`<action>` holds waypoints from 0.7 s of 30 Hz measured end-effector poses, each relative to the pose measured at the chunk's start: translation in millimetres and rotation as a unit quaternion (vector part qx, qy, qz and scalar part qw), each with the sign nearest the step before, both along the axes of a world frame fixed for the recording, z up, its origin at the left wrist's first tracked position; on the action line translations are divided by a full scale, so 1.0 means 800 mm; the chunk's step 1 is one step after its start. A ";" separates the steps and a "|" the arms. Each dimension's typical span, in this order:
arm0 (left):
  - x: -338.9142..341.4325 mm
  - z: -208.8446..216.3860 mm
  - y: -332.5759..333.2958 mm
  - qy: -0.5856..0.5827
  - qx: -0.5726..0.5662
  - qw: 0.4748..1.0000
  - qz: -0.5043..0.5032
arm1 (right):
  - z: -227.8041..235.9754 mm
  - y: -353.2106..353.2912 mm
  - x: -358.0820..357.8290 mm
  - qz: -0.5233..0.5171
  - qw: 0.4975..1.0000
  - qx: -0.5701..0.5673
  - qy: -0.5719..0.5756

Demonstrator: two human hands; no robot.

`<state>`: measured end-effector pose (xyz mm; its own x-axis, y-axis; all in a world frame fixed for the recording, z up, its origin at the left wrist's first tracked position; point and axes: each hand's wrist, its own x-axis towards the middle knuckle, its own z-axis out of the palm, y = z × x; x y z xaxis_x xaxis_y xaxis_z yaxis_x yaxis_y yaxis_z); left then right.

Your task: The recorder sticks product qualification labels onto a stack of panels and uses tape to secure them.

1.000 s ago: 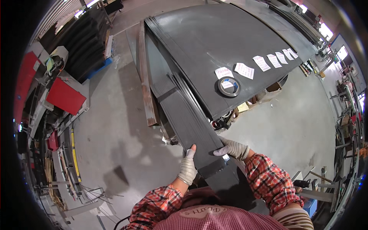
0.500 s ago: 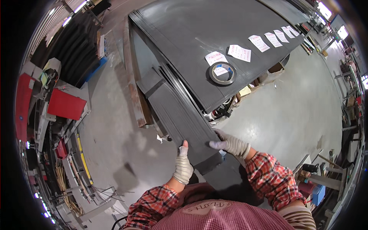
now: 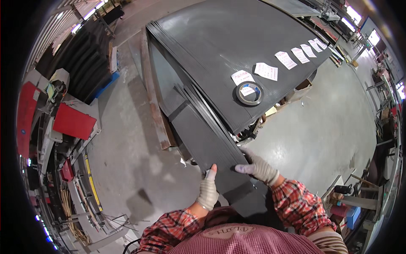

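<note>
a: what are the fingers doing?
b: both hands are gripping. the left hand (image 3: 207, 190) has its bare-tipped thumb on top of the bundle of dark strips (image 3: 207, 142), by its left edge; its other fingers are mostly hidden, so i can't tell how they curl. the right hand (image 3: 260, 169) clasps the right edge, thumb laid over the top and the fingers going down that side.
a: gloved?
b: yes, pale gloves on both, with red plaid sleeves (image 3: 298, 205) behind.
a: and where's the bundle itself?
b: slanting away from the person's front, near end by the checked apron (image 3: 253, 237). a dark band (image 3: 178, 109) crosses it toward the far end. that end lies between the rusty beam (image 3: 155, 101) and the left edge of the sheet stack (image 3: 211, 38); what bears it is hidden.
a: anything on the stack?
b: a tape roll (image 3: 250, 103) lies flat near its front corner, a white slip showing through the hole. more paper slips (image 3: 286, 60) run in a row along the front edge toward the right corner.
a: further out?
b: grey floor (image 3: 118, 127), and a red panel (image 3: 75, 121) off to the left.
</note>
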<state>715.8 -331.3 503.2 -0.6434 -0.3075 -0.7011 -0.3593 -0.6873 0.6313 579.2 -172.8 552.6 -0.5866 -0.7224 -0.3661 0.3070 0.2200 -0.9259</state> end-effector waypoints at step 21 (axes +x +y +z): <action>-0.127 0.112 -0.008 0.483 0.490 0.713 -0.136 | -0.040 0.183 0.118 0.094 0.992 0.075 0.027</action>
